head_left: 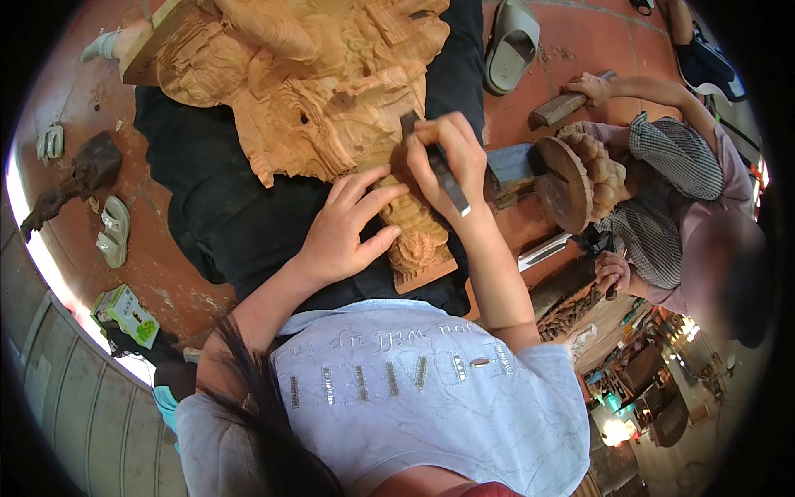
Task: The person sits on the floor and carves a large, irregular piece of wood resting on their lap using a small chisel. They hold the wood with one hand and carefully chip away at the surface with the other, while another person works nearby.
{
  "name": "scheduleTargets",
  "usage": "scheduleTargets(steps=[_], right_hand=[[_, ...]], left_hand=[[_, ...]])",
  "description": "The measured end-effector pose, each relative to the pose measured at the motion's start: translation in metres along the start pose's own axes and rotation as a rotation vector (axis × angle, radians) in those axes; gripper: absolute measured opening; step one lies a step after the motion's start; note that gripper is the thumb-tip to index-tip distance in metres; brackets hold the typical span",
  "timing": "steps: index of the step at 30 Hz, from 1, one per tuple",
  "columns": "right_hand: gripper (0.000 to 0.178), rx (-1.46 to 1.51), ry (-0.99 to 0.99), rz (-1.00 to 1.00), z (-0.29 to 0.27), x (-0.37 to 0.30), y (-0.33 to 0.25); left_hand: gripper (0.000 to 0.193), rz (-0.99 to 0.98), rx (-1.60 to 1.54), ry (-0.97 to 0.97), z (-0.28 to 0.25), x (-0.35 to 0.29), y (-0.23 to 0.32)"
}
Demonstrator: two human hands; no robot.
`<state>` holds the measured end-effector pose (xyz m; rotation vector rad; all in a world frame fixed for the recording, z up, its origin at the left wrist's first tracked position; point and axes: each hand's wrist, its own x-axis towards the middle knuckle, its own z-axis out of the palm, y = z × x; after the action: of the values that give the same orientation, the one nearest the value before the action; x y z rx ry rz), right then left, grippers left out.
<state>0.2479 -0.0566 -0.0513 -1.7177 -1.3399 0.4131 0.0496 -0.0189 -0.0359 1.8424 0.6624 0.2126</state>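
A large carved wooden sculpture (331,124) lies on black cloth in front of me, its narrow carved end (418,248) and flat base toward my body. My left hand (348,228) rests on this narrow part, fingers spread and thumb on its near side. In my right hand (451,157) is a dark flat bar-shaped tool (447,180), gripped between thumb and fingers over the sculpture's right side. One end of the tool has a bright edge near my wrist; the far end reaches the carving. Its exact kind is unclear.
Black cloth (186,166) drapes under the sculpture. At right, a co-worker holds a wooden block (561,109) beside another carving (571,178). A grey slipper (511,48), pale sandals (113,232) and a dark mallet-like wooden piece (95,161) lie on the red tiles.
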Motion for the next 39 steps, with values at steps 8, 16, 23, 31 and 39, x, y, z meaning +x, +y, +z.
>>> scheduleTargets(steps=[8,16,23,31,39], right_hand=[[0.011,0.331,0.018,0.243,0.002,0.011,0.001],[0.013,0.116,-0.026,0.041,0.0,0.008,-0.005],[0.015,0.123,-0.032,0.133,0.002,0.011,-0.012],[0.011,0.286,-0.067,0.295,0.004,0.006,0.008],[0.019,0.264,-0.102,0.302,0.011,0.028,0.004]], left_hand=[[0.05,0.018,0.028,0.006,-0.002,0.002,-0.001],[0.053,-0.002,0.001,0.003,-0.002,0.001,-0.001],[0.053,-0.005,-0.006,0.022,0.0,0.001,-0.002],[0.054,0.034,-0.039,0.009,0.007,0.002,-0.006],[0.053,0.016,-0.015,0.021,-0.001,-0.001,-0.008]])
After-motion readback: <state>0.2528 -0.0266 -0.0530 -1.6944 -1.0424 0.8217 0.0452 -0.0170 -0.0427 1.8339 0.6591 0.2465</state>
